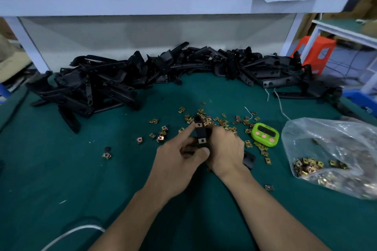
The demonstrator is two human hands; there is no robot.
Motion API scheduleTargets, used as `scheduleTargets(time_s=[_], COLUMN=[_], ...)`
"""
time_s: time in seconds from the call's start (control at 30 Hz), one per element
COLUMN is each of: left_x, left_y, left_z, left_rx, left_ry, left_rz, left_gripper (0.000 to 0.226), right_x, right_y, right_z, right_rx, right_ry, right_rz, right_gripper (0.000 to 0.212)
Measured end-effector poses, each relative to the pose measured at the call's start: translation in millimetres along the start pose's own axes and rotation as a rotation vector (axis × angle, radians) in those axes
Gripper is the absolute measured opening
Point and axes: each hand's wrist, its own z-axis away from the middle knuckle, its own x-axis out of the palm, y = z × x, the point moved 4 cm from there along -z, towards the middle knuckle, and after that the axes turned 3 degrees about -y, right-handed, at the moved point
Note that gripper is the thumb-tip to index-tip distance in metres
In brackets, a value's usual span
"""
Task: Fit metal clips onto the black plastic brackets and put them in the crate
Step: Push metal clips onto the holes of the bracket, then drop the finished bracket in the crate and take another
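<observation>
A black plastic bracket (201, 132) stands upright between both hands at the middle of the green mat. Two metal clips sit on it, one near its top and one lower down. My left hand (179, 161) grips the bracket's lower part, with the index finger stretched up to the top clip and the thumb below the lower clip. My right hand (226, 149) wraps around the bracket from the right. Loose brass-coloured clips (216, 121) lie scattered just behind the hands. No crate is in view.
A long heap of black brackets (163, 71) runs along the back of the mat. A clear bag of clips (330, 153) lies at the right, a green timer (265, 133) beside it. A white cable (69, 232) crosses the near left. A white shelf overhangs the back.
</observation>
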Motion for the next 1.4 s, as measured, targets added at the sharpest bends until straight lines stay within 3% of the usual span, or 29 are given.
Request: scheduleTargets(time_s=[0.13, 0.2, 0.3, 0.5, 0.67, 0.87, 1.0, 1.07, 1.2, 1.33, 1.4], left_x=[6, 14, 31, 104, 208, 324, 364, 372, 342, 276, 241], left_y=[16, 29, 50, 97, 137, 177, 208, 214, 209, 178, 156], left_z=[-13, -22, -38, -56, -51, -66, -118, -137, -157, -178, -181], left_rx=[-0.025, 0.003, 0.056, 0.080, 0.144, 0.130, 0.028, 0.029, 0.181, 0.225, 0.217], left_ry=[-0.032, -0.068, -0.103, -0.163, -0.398, -0.559, -0.649, -0.681, -0.616, -0.422, -0.342], left_rz=[-0.018, -0.056, -0.083, -0.024, 0.032, 0.007, -0.012, -0.098, -0.165, -0.166, -0.167], left_gripper=[0.051, 0.059, 0.075, 0.040, 0.036, 0.043, 0.089, 0.096, 0.081, 0.036, 0.033], right_x=[-17, -25, -49, -116, -137, -167, -228, -253, -236, -186, -169], right_y=[8, 18, 47, 132, 212, 301, 383, 415, 418, 340, 302], right_z=[10, 16, 26, 74, 128, 145, 52, 2, -50, -57, -49], right_rx=[0.008, 0.022, 0.074, 0.225, 0.413, 0.630, 0.784, 0.846, 0.817, 0.653, 0.571], right_ry=[0.023, -0.018, -0.141, -0.135, 0.035, 0.161, 0.388, 0.417, 0.278, 0.216, 0.219], right_rz=[0.012, -0.033, -0.359, -1.102, -1.287, -1.346, -1.197, -1.015, -0.545, -0.470, -0.454], right_gripper=[0.028, 0.047, 0.071, 0.054, 0.039, 0.028, 0.006, 0.013, 0.034, 0.023, 0.027])
